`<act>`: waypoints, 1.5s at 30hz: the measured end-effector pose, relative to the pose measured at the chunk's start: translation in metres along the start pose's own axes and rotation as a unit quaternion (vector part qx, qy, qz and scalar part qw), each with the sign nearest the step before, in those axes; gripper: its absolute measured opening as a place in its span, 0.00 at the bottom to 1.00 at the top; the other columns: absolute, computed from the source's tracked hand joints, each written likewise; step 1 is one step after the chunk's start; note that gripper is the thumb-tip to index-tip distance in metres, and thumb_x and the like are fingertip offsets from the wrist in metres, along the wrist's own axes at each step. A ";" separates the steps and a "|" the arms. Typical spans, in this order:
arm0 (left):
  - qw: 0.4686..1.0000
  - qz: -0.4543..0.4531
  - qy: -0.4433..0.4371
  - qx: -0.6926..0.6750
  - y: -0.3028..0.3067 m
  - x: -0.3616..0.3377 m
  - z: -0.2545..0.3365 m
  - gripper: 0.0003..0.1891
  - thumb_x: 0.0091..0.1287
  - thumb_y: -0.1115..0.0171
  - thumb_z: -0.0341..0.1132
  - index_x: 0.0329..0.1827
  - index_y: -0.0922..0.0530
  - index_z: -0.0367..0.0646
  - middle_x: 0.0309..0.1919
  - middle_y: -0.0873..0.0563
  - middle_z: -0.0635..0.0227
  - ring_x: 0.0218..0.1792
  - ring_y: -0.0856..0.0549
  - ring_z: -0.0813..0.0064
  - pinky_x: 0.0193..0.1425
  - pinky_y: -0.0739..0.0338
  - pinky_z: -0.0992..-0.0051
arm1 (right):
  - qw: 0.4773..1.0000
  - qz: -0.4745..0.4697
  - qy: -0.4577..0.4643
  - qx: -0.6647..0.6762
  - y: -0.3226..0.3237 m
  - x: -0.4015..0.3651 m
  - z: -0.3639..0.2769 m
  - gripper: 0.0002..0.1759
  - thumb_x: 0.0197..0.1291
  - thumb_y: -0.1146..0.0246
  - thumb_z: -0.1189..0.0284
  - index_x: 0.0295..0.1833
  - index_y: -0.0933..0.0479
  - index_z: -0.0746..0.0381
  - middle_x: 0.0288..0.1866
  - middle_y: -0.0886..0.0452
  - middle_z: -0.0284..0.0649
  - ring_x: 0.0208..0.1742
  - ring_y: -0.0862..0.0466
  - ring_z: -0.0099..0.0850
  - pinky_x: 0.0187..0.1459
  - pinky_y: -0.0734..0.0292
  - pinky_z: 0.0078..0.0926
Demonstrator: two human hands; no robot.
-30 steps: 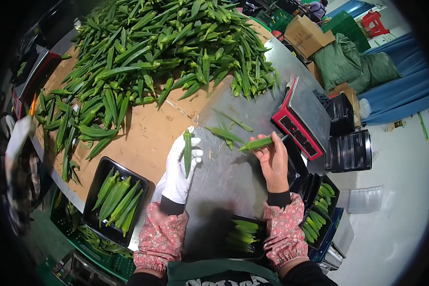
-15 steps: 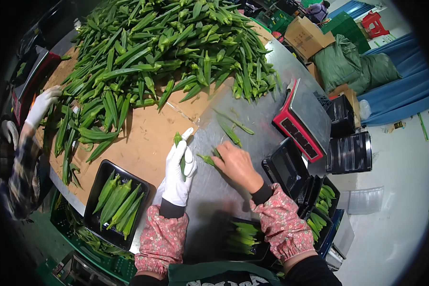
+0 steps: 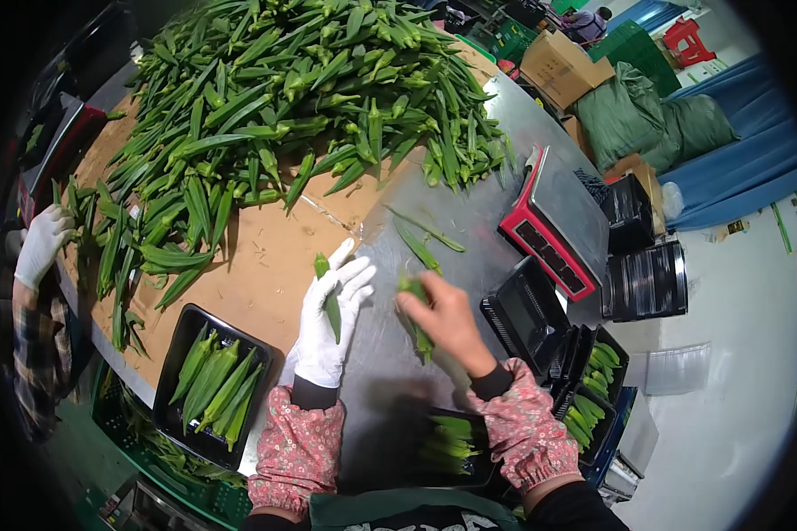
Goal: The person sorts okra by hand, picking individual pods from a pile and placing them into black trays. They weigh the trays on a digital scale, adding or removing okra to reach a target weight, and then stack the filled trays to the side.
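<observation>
My left hand, in a white glove, is palm up with its fingers partly spread. One okra pod lies across it, held under the thumb. My bare right hand, smeared by motion, grips an okra pod that points down over the steel tabletop. Beyond it, a few loose okra pods lie on the steel. A black tray with several pods sits left of my left forearm. Another black tray of okra, partly in shadow, is close to my body.
A large okra heap covers the cardboard sheet ahead. On the right stand a red scale, black trays and filled trays. A co-worker's gloved hand is at the left edge, beside some pods.
My right hand has swung the pod from level to pointing down. My left fingers have spread, showing more of their pod. The co-worker's hand has moved down and left.
</observation>
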State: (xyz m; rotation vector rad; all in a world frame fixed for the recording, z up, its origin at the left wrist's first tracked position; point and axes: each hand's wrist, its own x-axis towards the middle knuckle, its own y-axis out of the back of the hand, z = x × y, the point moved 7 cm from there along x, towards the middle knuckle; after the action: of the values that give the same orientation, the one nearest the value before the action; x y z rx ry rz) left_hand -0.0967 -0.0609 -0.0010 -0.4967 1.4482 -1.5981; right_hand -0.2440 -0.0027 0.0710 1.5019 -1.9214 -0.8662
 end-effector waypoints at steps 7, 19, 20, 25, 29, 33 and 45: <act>0.991 -0.055 0.108 0.053 -0.018 -0.016 -0.027 0.29 0.75 0.45 0.38 0.76 0.38 0.40 0.64 0.24 0.55 0.59 0.21 0.62 0.61 0.24 0.64 | 0.996 0.080 0.033 0.007 0.007 0.026 -0.037 0.17 0.62 0.32 0.61 0.46 0.20 0.63 0.30 0.21 0.47 0.29 0.21 0.46 0.33 0.27 0.39; 0.988 -0.102 0.062 -0.102 0.013 0.006 -0.005 0.32 0.75 0.43 0.39 0.79 0.43 0.41 0.50 0.17 0.60 0.40 0.17 0.73 0.39 0.19 0.76 | 0.993 0.021 -0.072 -0.086 0.000 0.046 0.086 0.19 0.64 0.32 0.66 0.56 0.23 0.65 0.40 0.15 0.43 0.32 0.16 0.33 0.35 0.21 0.30; 0.987 -0.112 0.067 -0.095 0.013 0.004 -0.005 0.33 0.75 0.43 0.40 0.79 0.43 0.40 0.49 0.17 0.62 0.41 0.16 0.74 0.41 0.18 0.76 | 0.985 -0.029 -0.124 0.115 -0.005 0.040 0.098 0.20 0.66 0.34 0.66 0.58 0.24 0.65 0.41 0.15 0.44 0.32 0.16 0.33 0.34 0.21 0.29; 0.994 -0.077 0.061 -0.055 -0.008 -0.001 -0.002 0.34 0.73 0.45 0.43 0.79 0.43 0.40 0.65 0.24 0.53 0.63 0.22 0.61 0.66 0.25 0.63 | 0.771 -0.146 -0.189 0.591 -0.001 0.013 0.036 0.22 0.73 0.41 0.65 0.63 0.28 0.70 0.43 0.16 0.45 0.31 0.19 0.26 0.29 0.22 0.18; 0.991 -0.079 0.078 -0.077 -0.014 -0.002 -0.008 0.34 0.72 0.46 0.43 0.79 0.43 0.40 0.73 0.33 0.48 0.73 0.31 0.55 0.78 0.38 0.56 | 0.687 -0.188 -0.189 0.676 -0.022 -0.002 0.025 0.20 0.73 0.42 0.67 0.63 0.28 0.69 0.43 0.16 0.46 0.30 0.19 0.28 0.30 0.23 0.22; 0.988 -0.089 0.086 -0.092 -0.009 -0.001 -0.012 0.34 0.73 0.47 0.43 0.79 0.43 0.38 0.73 0.33 0.48 0.73 0.31 0.55 0.77 0.37 0.57 | 0.678 -0.200 -0.205 0.677 -0.039 -0.008 0.021 0.19 0.74 0.42 0.67 0.63 0.27 0.68 0.41 0.16 0.45 0.30 0.20 0.27 0.30 0.25 0.21; 0.991 -0.031 0.067 -0.116 -0.003 0.002 -0.014 0.32 0.73 0.50 0.44 0.78 0.40 0.40 0.69 0.29 0.48 0.70 0.28 0.51 0.75 0.35 0.53 | 0.995 0.000 0.092 0.044 0.002 0.019 -0.036 0.10 0.69 0.38 0.71 0.46 0.18 0.67 0.31 0.15 0.41 0.30 0.15 0.24 0.34 0.22 0.23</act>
State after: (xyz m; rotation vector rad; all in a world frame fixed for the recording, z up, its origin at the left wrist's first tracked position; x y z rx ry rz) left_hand -0.1097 -0.0548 -0.0015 -0.5808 1.7473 -1.5440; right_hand -0.2229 -0.0263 0.0965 1.5751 -1.8448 -0.6275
